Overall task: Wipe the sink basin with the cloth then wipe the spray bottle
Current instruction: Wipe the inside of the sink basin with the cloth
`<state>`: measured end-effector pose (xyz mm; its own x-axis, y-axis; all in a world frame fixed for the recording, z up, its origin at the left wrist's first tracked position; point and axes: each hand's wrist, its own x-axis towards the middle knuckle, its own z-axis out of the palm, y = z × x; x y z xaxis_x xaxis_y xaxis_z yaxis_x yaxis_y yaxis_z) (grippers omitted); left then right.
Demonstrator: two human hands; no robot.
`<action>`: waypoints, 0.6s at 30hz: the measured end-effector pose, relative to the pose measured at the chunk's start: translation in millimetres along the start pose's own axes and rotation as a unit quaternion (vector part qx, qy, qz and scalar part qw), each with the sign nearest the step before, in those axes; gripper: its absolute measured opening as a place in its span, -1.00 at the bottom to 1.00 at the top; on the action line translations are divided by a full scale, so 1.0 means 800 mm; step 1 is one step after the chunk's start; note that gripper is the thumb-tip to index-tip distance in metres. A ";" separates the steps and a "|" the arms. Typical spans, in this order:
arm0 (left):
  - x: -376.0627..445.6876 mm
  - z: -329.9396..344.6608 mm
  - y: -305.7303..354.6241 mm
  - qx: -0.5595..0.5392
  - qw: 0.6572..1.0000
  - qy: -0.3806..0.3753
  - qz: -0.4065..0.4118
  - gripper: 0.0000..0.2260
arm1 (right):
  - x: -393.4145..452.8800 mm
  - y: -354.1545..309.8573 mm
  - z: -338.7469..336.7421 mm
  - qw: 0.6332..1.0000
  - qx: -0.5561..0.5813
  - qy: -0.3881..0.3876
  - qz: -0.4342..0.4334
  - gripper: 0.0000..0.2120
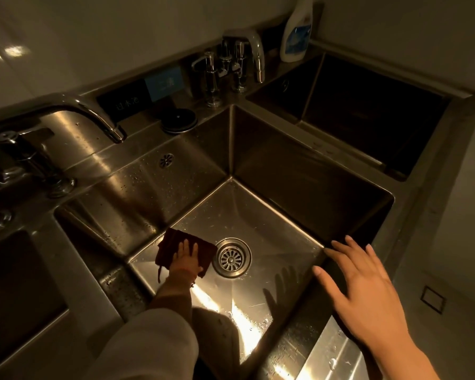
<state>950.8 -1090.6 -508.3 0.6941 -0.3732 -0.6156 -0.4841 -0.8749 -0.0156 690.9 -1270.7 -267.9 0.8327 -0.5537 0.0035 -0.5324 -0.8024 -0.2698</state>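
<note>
A deep steel sink basin [258,212] fills the middle of the head view, with a round drain strainer [231,258] in its floor. My left hand [186,260] lies flat on a dark red cloth [173,244], pressing it against the basin floor just left of the drain. My right hand [368,286] hovers with spread fingers over the basin's right front rim and holds nothing. A white bottle with a blue label [296,34] stands on the back ledge at the far right, its top cut off by the frame.
A curved faucet [93,116] reaches over the basin's left side, and a second tap set [231,64] stands at the back. More basins lie at the right [368,111] and left [17,283]. A round black lid [179,120] sits on the back ledge.
</note>
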 end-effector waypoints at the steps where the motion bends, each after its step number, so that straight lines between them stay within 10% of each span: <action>1: -0.003 0.001 0.003 -0.015 1.000 0.010 -0.010 -0.32 | -0.002 -0.001 -0.001 1.000 0.003 0.014 0.012 -0.38; 18: 0.004 0.002 0.009 -0.081 0.994 0.001 -0.073 -0.24 | -0.010 -0.007 0.004 0.991 0.045 0.074 0.103 -0.61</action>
<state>948.8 -1097.5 -511.9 0.7522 -0.2383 -0.6143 -0.2858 -0.9580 0.0217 687.7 -1260.9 -269.5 0.6729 -0.7354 0.0798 -0.6668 -0.6498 -0.3649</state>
